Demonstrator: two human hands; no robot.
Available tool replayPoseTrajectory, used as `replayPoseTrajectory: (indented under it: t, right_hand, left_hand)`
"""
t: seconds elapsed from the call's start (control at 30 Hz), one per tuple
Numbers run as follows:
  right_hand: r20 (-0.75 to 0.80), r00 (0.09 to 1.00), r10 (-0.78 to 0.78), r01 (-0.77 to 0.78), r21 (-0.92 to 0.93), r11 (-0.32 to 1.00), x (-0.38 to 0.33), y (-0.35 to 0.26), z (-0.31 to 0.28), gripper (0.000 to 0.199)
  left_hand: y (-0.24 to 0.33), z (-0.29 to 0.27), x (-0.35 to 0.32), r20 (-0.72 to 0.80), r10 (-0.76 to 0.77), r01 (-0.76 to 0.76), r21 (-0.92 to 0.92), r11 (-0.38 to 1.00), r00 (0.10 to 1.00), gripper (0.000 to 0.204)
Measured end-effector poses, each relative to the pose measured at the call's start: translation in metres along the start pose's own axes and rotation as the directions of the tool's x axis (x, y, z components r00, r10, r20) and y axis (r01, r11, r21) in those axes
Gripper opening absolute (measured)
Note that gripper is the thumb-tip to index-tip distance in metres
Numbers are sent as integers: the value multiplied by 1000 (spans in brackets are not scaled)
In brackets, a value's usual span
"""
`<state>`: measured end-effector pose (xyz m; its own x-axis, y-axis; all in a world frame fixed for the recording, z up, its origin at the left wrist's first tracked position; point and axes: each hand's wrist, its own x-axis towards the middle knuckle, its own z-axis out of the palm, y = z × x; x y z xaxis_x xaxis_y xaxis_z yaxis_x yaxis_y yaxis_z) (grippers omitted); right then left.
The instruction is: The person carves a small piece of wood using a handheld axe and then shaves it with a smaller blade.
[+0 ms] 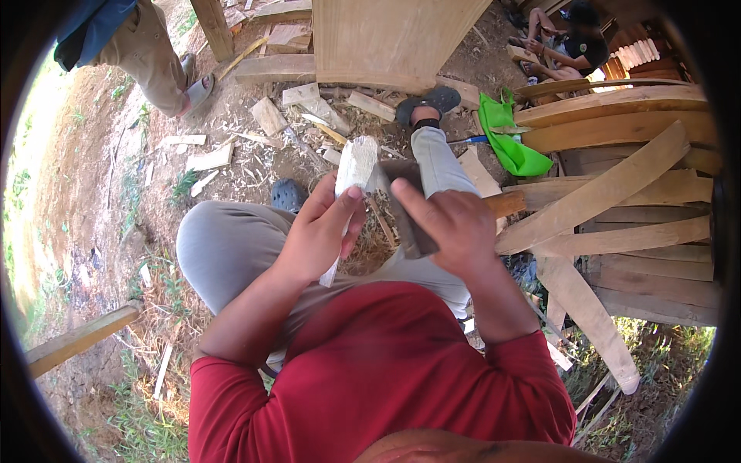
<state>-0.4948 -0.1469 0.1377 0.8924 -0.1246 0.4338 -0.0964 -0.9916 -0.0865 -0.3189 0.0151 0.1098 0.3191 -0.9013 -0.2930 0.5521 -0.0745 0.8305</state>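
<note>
— What's in your left hand (320, 231)?
— A pale, rough-cut piece of wood (355, 174); my grip is closed around it, holding it upright above my lap.
— And the right hand (455, 224)?
— Its grip is wrapped around a hatchet (405, 204), the blade just beside the wood, the wooden handle (505, 203) pointing toward the stacked planks (617, 193).

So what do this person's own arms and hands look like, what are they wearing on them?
Both arms wear red sleeves pushed up to about the elbow, part of a red top. The forearms below are bare. The left hand and right hand are bare too: no gloves, and no watch, ring or wristband shows.
</note>
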Motion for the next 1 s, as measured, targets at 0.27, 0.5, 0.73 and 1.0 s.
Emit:
replayPoseTrajectory:
  t: [0.27, 0.5, 0.73, 1.0]
  right_hand:
    - [-4, 997, -77, 77, -52, 996, 6, -14, 12, 71]
    - [140, 895, 423, -366, -308, 878, 26, 36, 20, 81]
    - [-69, 921, 383, -388, -87, 917, 20, 76, -23, 85]
    - [126, 986, -108, 116, -57, 992, 7, -23, -19, 77]
  left_hand:
    - [4, 3, -3, -52, -8, 4, -72, 997, 999, 24]
    - [0, 4, -20, 61, -161, 156, 83, 984, 985, 27]
    - [2, 1, -11, 20, 9, -11, 115, 993, 1000, 29]
    - [-3, 1, -5, 30, 31, -32, 37, 999, 999, 27]
